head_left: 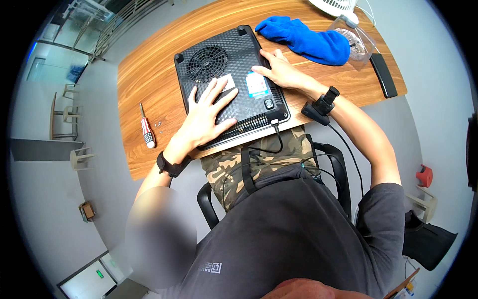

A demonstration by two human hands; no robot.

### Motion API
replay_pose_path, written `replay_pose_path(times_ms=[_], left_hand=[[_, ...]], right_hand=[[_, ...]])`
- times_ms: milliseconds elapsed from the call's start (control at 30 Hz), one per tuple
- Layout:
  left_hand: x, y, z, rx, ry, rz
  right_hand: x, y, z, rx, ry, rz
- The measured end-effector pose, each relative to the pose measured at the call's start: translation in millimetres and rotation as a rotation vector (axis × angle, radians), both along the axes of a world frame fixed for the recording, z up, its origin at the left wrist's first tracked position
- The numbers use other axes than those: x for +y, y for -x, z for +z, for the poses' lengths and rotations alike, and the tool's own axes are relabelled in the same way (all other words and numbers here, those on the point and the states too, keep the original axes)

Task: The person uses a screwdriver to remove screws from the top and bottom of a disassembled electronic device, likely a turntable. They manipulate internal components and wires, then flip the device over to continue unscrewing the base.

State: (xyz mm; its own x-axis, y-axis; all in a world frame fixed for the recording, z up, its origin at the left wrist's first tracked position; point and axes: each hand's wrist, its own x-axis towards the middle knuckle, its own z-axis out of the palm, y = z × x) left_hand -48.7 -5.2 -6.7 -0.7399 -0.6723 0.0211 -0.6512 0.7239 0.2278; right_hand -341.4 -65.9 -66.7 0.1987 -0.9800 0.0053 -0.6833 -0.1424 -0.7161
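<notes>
A black induction cooker lies bottom up on the table, showing a round fan grille, corner feet and a blue-and-white label. My left hand lies flat on its underside, fingers spread over the textured plastic below the grille. At the cooker's right edge is my right hand, its thumb on the underside and its fingers along the side; it grips that edge. A black cord leaves the near edge and hangs toward my lap. To the left lies a screwdriver with a red, white and black handle, beside several small screws.
The wooden table also bears a blue cloth, a clear plastic bag, a black oblong object and part of a white fan. A cable trails from my right wristband. My chair's armrests stand below the near edge.
</notes>
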Motion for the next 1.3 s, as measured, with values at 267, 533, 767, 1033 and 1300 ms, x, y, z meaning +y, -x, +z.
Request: replay_pose_path(times_ms=[267,533,767,1033,1300], left_hand=[[-2.6,5.6,1.0,-0.045,-0.022,-0.044],[-4.0,6.7,-4.5,0.008,-0.011,-0.025],[-2.1,8.6,-5.1,-0.003,0.089,-0.055],[-11.5,16.0,-3.4,-0.044,0.088,-0.128],[-14.8,41.0,0.2,-0.109,0.001,-0.2]], right_hand=[[-4.8,7.7,9.6,0.073,-0.034,0.064],[-7.3,6.5,5.6,0.068,-0.036,0.068],[5.4,-1.5,6.7,0.132,0.045,0.06],[-3.3,-20.1,6.0,0.231,-0.015,0.029],[6.2,-19.5,15.5,0.261,-0.03,0.035]])
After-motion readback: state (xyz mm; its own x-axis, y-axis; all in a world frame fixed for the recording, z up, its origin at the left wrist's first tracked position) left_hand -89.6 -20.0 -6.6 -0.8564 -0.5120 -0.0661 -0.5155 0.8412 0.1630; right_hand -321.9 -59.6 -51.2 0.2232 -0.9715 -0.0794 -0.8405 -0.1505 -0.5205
